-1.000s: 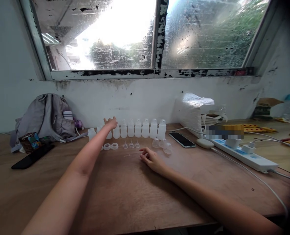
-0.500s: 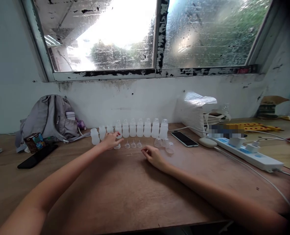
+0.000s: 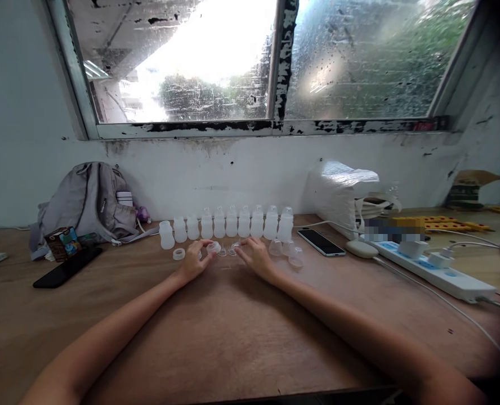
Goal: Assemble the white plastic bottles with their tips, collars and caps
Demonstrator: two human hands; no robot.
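Observation:
A row of several frosted bottles (image 3: 232, 223) stands upright along the wall; those on the right wear clear caps, while the three at the left end look uncapped. My left hand (image 3: 195, 261) pinches a translucent ring (image 3: 213, 247) in front of the row. Just right of it, the fingers of my right hand (image 3: 256, 256) close on a small clear nipple (image 3: 234, 248). Another clear nipple (image 3: 222, 251) stands between the hands. To the left of my left hand lies another ring (image 3: 179, 254). Clear domed caps (image 3: 295, 257) rest beyond my right hand.
At the left are a grey backpack (image 3: 87, 197), a small box (image 3: 63, 243) and a dark phone (image 3: 67, 269). Another phone (image 3: 321, 242), a round white puck (image 3: 361, 249) and a power strip (image 3: 436, 273) with cables lie at the right. A white bag (image 3: 334, 197) leans behind.
My left hand has come down from the bottles toward the middle, now with a ring in it. My right hand has moved slightly left and up to a nipple.

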